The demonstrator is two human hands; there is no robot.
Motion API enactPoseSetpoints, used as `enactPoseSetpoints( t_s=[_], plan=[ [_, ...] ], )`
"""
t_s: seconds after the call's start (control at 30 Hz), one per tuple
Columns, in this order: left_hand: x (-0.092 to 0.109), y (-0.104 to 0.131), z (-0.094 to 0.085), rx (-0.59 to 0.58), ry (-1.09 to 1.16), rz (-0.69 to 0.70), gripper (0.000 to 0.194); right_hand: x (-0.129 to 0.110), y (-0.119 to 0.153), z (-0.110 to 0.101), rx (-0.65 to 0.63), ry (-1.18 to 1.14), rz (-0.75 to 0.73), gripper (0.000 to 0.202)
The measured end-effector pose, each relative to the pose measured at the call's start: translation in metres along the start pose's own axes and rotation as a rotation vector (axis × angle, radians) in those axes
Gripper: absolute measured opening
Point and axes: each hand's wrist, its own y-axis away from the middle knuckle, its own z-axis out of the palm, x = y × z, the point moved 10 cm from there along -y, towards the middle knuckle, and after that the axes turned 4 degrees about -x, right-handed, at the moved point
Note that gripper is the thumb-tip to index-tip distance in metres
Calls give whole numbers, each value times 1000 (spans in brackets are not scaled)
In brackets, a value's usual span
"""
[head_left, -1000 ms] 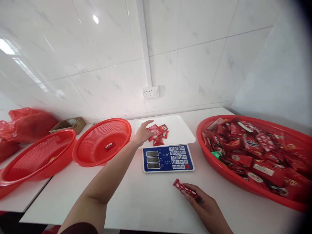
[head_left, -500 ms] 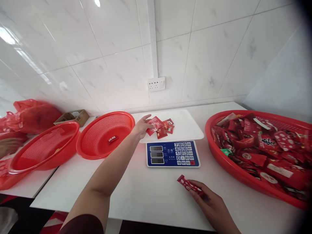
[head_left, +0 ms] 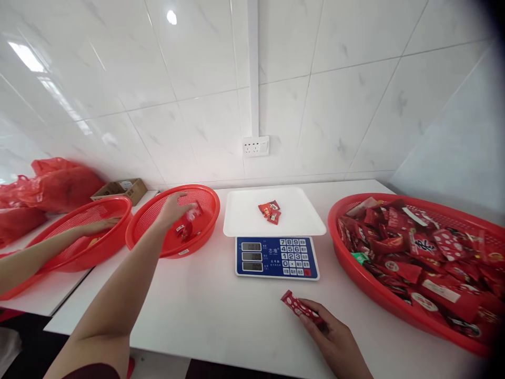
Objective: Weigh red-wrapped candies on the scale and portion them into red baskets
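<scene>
The right hand [head_left: 329, 326], at the lower right of centre, pinches a red packet with white dots [head_left: 300, 306] between thumb and fingers; the packet's long axis slopes from upper left down to lower right, its free end pointing up and left towards the blue-and-white scale [head_left: 278, 258]. This hand is clearly nearer the scale; the left hand [head_left: 171, 210] is reached over the middle red basket [head_left: 145, 221], left of centre, its fingers loosely spread. A blurred red packet [head_left: 194, 211] is at its fingertips, and whether they touch is hard to tell. Below lie a few more packets [head_left: 184, 230]. On the white pan [head_left: 236, 221], in the centre, about 3 small packets [head_left: 270, 211] lie bunched together, between and beyond the 2 hands. The surface is a smooth white table [head_left: 221, 316], with bare top between the right hand and the scale's front edge. A large red basket [head_left: 333, 226] heaped with packets fills the right side, near the pan's right edge. At far left, another person's hand [head_left: 103, 223] is in a 3rd basket [head_left: 123, 210], beyond a gap between 2 tabletops.
</scene>
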Motion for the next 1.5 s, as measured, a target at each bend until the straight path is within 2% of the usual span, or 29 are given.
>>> enactPoseSetpoints(
  t_s=[0.07, 0.23, 0.33, 0.43, 0.53, 0.63, 0.83, 0.93, 1.03, 1.13, 1.23, 1.3, 1.4, 1.5],
  plan=[
    [20, 4, 35, -76, -130, 90, 43, 0, 0, 2, -16, 2, -8, 37],
    [83, 26, 166, -403, -329, 331, 49, 2, 2, 2, 16, 5, -14, 37],
    [107, 40, 229, -516, -426, 417, 61, 2, 3, 0, 46, 4, -21, 36],
    [117, 46, 264, -541, -515, 443, 62, 3, 4, 2, 37, -13, -25, 36],
    [118, 46, 276, -524, -581, 430, 48, 5, 4, 3, 33, -34, -15, 36],
    [120, 45, 274, -473, -606, 424, 36, 8, 4, 5, 15, -38, -10, 36],
    [121, 45, 263, -397, -527, 435, 33, 10, 2, 4, 20, -17, -2, 38],
    [118, 38, 246, -350, -461, 417, 27, 7, 3, 3, 22, -6, -3, 39],
    [117, 23, 206, -256, -399, 407, 23, 5, 3, 3, 14, -2, -7, 39],
    [109, 6, 146, -131, -368, 380, 23, 2, 2, 2, 15, 3, -9, 39],
    [88, -4, 86, -18, -369, 319, 24, -1, 2, 0, 24, 7, -19, 39],
    [69, -6, 58, 5, -376, 265, 27, 0, 2, 0, 18, 20, -17, 38],
    [45, 1, 37, -13, -389, 204, 39, 6, 2, 0, 28, 46, -7, 40],
    [43, 29, 36, 0, -389, 226, 38, 9, 2, -1, 65, 33, 2, 42]
  ],
)
